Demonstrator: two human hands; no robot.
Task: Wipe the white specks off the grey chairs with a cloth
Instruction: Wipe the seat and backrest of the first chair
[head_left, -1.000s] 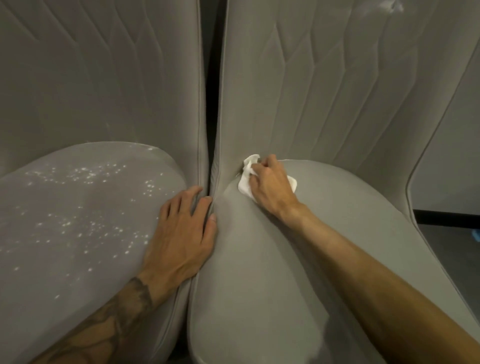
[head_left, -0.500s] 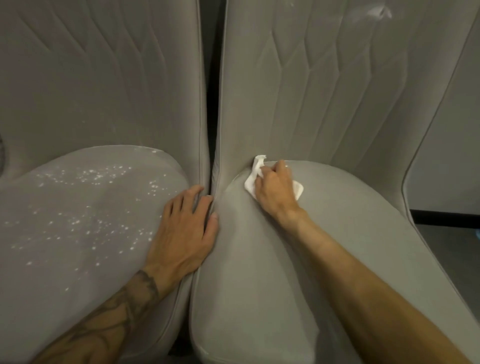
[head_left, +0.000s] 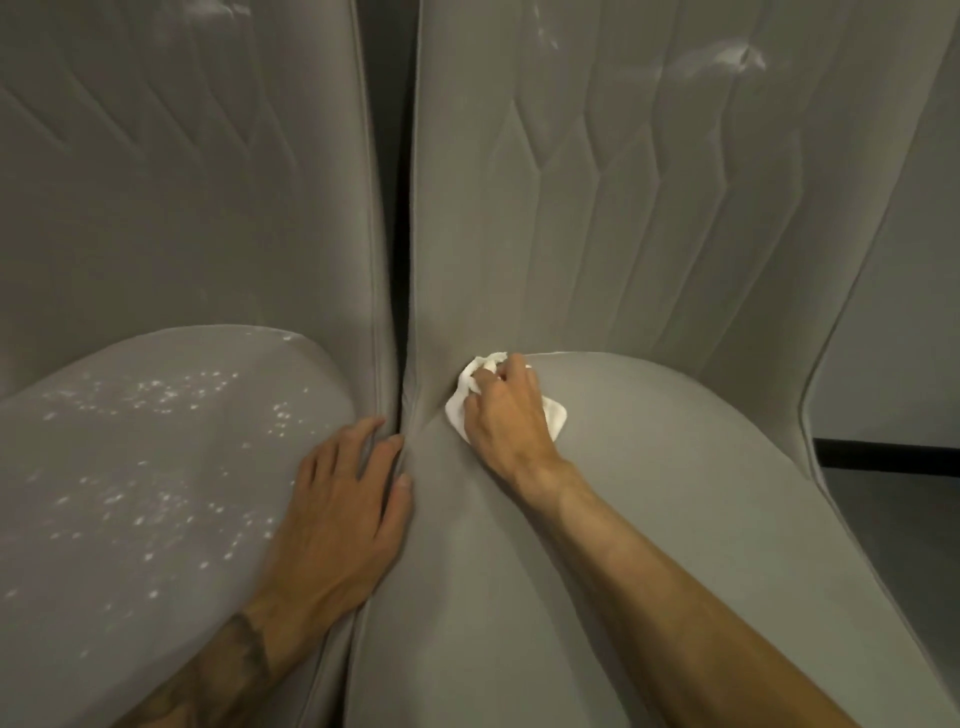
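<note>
– Right hand (head_left: 506, 415) state?
– Fingers curled round the bunched white cloth (head_left: 555, 420), pressing it onto the right chair's seat (head_left: 649, 519). It's at the back-left corner, where the seat meets the backrest (head_left: 597, 208). Cloth sticks out on both sides of the hand.
– Left hand (head_left: 343, 514)?
– Flat, fingers straight, holding nothing. Rests on the inner edge of the left chair's seat (head_left: 104, 597), fingertips at the seam beside the gap (head_left: 400, 260) between the chairs.
– Specks?
– White specks (head_left: 156, 499) scattered across the left seat, thickest mid and back, some near the left hand. Right seat reads plain grey around the cloth. Pale smear (head_left: 727, 57) high on the right backrest.
– Room?
– Right seat runs open forward and right of the hand, out to its rounded edge. Dark floor (head_left: 909, 519) beyond it.
</note>
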